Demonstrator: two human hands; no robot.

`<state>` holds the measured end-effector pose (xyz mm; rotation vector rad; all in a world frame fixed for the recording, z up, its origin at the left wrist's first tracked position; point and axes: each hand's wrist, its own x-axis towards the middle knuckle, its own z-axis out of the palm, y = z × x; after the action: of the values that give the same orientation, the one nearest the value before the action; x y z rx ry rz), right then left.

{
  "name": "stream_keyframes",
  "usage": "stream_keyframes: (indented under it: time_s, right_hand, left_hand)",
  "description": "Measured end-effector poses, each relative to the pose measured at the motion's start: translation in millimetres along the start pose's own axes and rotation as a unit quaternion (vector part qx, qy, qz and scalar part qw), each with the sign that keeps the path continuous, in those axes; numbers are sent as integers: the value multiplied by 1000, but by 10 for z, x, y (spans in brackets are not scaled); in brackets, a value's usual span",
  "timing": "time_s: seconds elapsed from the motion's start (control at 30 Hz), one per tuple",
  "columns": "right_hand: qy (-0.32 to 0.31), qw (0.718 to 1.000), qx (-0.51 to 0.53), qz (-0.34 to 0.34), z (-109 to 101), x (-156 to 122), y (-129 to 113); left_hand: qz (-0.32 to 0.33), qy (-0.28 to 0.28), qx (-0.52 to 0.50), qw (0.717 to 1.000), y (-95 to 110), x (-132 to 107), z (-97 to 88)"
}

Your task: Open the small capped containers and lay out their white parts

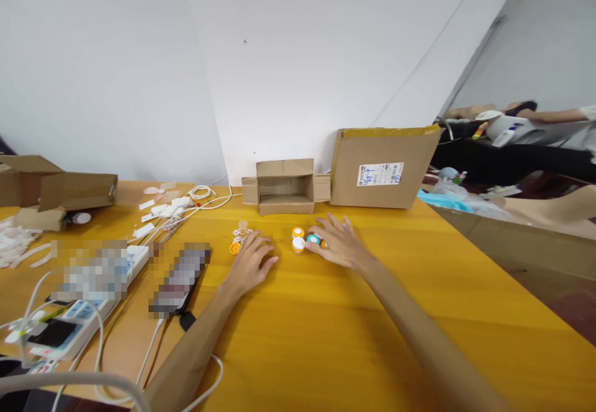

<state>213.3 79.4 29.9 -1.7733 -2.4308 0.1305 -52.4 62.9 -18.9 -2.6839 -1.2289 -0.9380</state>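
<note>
Left hand (251, 264) lay palm down on the yellow table (326, 337), fingers loosely spread and holding nothing. An orange cap (235, 248) sat just beyond and to the outer side of its fingertips, apart from them. A cluster of small white discs (239, 234) and a clear cup (243, 226) stood further out past the same fingertips.

Right hand (338, 244) was also palm down, fingers fanned wide and flat. A teal cap (313, 239) lay against its thumb side, touching or very nearly so. Whether the thumb pressed on it could not be established. Two white-topped caps (298, 239) stood just beyond the teal cap, in the gap between the two hands.

A small open carton (285, 187) stood well beyond both sets of fingertips, against the wall. A labelled carton (382, 167) leaned beside it, past the right fingertips. A phone (179, 278) lay outside the left wrist. Another person's arm (554, 115) was seen at the far right, well apart.
</note>
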Motion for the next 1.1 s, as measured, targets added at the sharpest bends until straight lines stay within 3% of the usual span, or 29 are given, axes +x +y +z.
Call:
stream_keyframes:
  time_s: [1.1]
  right_hand:
    - [86, 993, -26, -79, 59, -324, 250]
  left_hand:
    - [5, -15, -29, 999, 35, -3, -4]
